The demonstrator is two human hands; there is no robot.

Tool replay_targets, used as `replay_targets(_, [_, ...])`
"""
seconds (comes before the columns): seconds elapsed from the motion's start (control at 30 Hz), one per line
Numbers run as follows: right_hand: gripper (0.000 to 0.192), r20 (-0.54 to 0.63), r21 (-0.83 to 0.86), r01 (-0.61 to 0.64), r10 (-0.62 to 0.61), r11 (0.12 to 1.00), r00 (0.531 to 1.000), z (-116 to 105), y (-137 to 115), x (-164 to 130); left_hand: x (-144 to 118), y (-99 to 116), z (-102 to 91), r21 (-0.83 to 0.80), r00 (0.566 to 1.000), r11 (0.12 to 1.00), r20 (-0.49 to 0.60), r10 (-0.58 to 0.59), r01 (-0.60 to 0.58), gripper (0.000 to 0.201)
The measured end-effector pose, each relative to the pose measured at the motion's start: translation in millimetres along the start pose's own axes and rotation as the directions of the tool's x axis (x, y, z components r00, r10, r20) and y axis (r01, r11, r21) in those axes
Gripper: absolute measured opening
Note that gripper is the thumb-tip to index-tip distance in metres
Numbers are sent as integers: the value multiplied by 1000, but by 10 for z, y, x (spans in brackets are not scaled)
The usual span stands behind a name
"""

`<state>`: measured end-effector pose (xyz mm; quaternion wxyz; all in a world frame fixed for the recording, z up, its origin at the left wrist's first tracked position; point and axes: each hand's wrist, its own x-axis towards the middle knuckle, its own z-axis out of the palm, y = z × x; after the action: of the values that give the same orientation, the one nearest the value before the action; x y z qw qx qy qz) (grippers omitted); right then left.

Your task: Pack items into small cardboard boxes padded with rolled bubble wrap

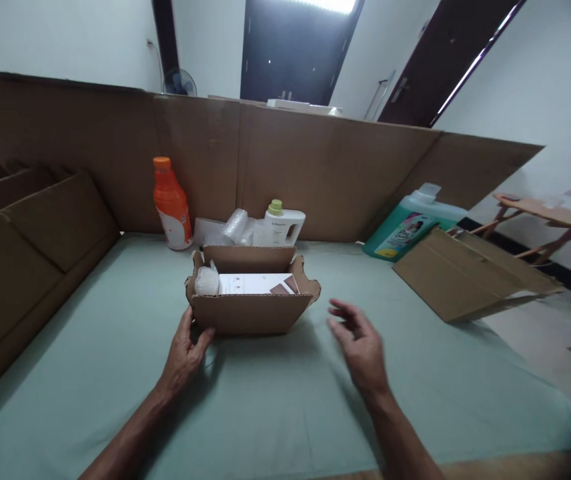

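An open cardboard box (250,315) stands on the green cloth in front of me, its top edges cut in curves at both ends. Inside it lies a white carton (245,283) with a brown print at its right end. Beside the carton, at the box's left end, is a white wrapped bundle (207,280). My left hand (188,353) grips the box's lower left corner, thumb at the front and fingers along the side. To the right of the box, apart from it, my right hand (358,343) hangs above the cloth, fingers loosely curved and holding nothing.
Behind the box stand an orange bottle (171,207), bubble wrap (235,227) and a white jug (283,227). A teal liquid bottle (405,223) leans at the right, by an open cardboard piece (465,273). Cardboard boxes (30,253) line the left; a cardboard wall (315,173) closes the back.
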<state>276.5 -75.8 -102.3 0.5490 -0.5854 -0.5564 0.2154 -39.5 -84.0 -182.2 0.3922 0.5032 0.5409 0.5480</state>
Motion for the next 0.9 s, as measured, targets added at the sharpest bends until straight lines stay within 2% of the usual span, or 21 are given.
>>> replay_targets(0.1, [69,267,28,-87,76,996,961,289,260,-73,73,68,59,-45,1000,999,14,13,-12,65])
replay_targets(0.17, [71,328,78,-101,70,992,942,490,299,-61,128,98,95,-52,999,998,4,34,-34,67])
replay_targets(0.3, [63,343,127,-142,91,982,935,662,296,-36,170,112,128,-42,999,998,-14,48,-48,71])
replay_targets(0.43, [57,350,135,-137,82,981,933,659,285,-107,94,112,135,-21,999,999,-20,36,-36,64])
replay_targets(0.53, [52,340,126,-130,80,983,937,690,261,-131,-5,115,157,-28,999,999,-27,22,-23,67])
replay_targets(0.63, [52,329,116,-133,88,984,940,747,254,-99,-96,109,182,-42,999,999,-33,3,-4,73])
replay_targets(0.9, [53,297,150,-127,77,981,952,763,191,-128,-147,125,180,-48,999,998,-29,34,-36,69])
